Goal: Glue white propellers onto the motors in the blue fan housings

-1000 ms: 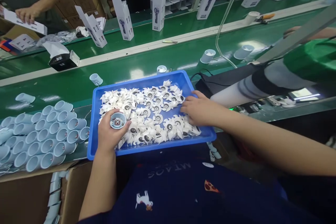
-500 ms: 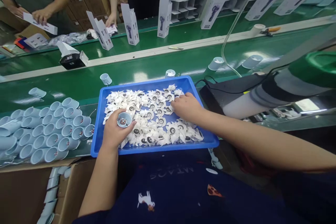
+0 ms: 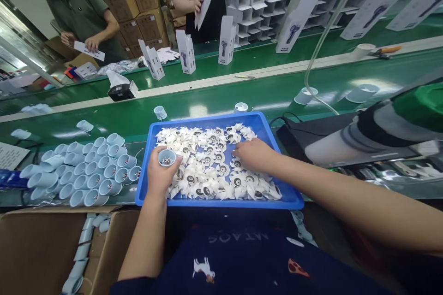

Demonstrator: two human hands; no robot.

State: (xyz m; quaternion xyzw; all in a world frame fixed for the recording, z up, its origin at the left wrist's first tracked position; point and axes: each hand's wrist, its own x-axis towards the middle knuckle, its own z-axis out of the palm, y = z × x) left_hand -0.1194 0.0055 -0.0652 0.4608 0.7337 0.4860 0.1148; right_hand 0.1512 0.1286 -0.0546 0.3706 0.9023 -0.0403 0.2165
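Head cam showed the L hand (image 3: 159, 179) w/ fingers wrapped round a blue cup (image 3: 166, 158), mouth up & small parts visible inside, held over the L side of the blue tray (image 3: 207, 203). R hand (image 3: 255, 155) was down among the white fans (image 3: 190, 179) in the tray's R half, fingers bent, but couldn't tell if it gripped one. More blue cups (image 3: 81, 181) lay piled on their sides just L of the tray, w/ a few others on the green top (image 3: 121, 117) behind it & white boxes (image 3: 226, 46) standing farther back.
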